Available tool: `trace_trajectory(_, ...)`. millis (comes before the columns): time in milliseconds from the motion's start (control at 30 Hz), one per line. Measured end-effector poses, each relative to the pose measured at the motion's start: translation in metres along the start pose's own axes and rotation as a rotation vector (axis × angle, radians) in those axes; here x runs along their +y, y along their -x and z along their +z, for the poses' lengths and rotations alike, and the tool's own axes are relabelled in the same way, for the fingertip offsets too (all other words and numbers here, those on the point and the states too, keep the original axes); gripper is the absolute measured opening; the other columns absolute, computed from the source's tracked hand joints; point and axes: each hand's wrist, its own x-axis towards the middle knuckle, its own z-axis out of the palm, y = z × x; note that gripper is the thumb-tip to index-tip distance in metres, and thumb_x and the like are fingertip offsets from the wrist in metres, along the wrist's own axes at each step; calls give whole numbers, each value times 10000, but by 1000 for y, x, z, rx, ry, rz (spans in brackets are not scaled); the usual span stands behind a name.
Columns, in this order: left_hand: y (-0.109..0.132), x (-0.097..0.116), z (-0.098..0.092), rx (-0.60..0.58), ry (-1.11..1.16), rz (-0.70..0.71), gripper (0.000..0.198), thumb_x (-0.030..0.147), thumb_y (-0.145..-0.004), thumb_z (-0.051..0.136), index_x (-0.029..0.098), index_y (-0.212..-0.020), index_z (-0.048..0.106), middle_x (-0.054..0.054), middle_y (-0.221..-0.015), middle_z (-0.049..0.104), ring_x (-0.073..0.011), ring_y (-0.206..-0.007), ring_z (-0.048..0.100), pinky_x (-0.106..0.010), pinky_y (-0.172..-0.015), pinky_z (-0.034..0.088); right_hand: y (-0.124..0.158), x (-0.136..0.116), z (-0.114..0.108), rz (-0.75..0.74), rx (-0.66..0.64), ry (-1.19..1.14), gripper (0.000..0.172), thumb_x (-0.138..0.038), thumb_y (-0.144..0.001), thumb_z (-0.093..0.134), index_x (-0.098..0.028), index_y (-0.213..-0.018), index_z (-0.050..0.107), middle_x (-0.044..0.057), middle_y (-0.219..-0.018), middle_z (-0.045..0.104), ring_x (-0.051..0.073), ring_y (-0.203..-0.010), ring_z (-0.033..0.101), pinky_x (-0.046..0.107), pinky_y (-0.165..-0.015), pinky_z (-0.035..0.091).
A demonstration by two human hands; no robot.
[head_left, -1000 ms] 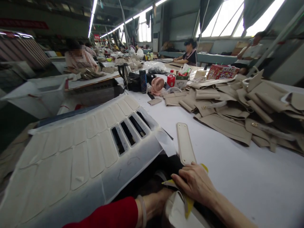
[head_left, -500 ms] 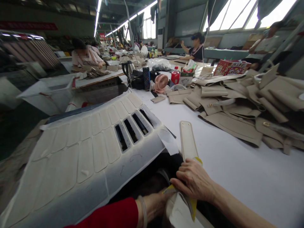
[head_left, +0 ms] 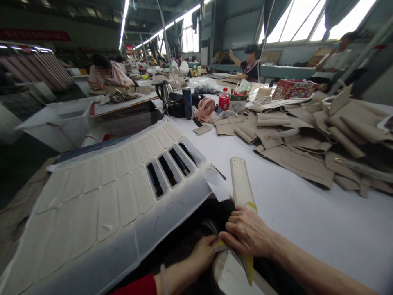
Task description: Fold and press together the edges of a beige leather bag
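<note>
Head view: my right hand (head_left: 250, 235) lies fingers-down on the near end of the cream strip (head_left: 241, 186), fingers curled shut over it so it stays flat on the white worktop (head_left: 307, 221), the rest of it running straight away from my fingertips. My left hand (head_left: 201, 254) pinches the yellow backing paper (head_left: 248, 266) just below my right fingers, keeping the peeled edge taut; the die-cut foam sheet (head_left: 107, 196) sits left of both hands.

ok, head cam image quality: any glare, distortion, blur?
Head view: windows at top right blown out white; strong wide-angle bend, with the white sheet of cut strips stretched toward the left edge. Right hand and cream strip are sharp; far benches soft, and faces there are pixelated.
</note>
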Motion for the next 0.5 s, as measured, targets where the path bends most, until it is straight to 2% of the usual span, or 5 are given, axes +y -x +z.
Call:
trace_trajectory(100,26,15,-17,185,167,111,561,485,-1013,237,121,-1303,550,-108,-1227,627,-240,-1178,548,-354,-1026,417,0,0,0,6,1,4,463,-414,-1016,314,-200,-678,549,19,-650,619,142,-621,509,373,-674,228)
trace_trajectory(167,46,31,-25,146,250,230,490,494,-951,457,148,-1263,611,-75,-1159,664,-243,-1104,573,-307,-959,442,1,0,0,7,-1,4,467,-412,-1019,300,-202,-683,547,17,-655,619,142,-621,504,375,-673,224)
trace_trajectory(233,61,47,-30,83,173,269,363,400,-845,654,162,-1115,698,-36,-1022,687,-225,-960,592,-269,-842,456,3,-1,1,9,-5,5,472,-402,-1023,287,-201,-682,545,18,-652,617,143,-621,500,376,-677,222)
trace_trajectory(333,67,59,-30,104,-30,263,157,280,-790,703,177,-907,722,9,-884,658,-172,-831,563,-231,-752,425,6,-2,3,26,-3,9,479,-374,-1029,261,-199,-689,549,24,-661,622,147,-628,500,385,-694,216)
trace_trajectory(500,60,56,-21,163,-269,386,206,266,-881,577,180,-694,560,29,-686,563,-143,-758,563,-266,-935,398,12,-5,10,43,-4,-21,480,-363,-1030,252,-207,-689,551,15,-667,625,151,-633,503,392,-690,201)
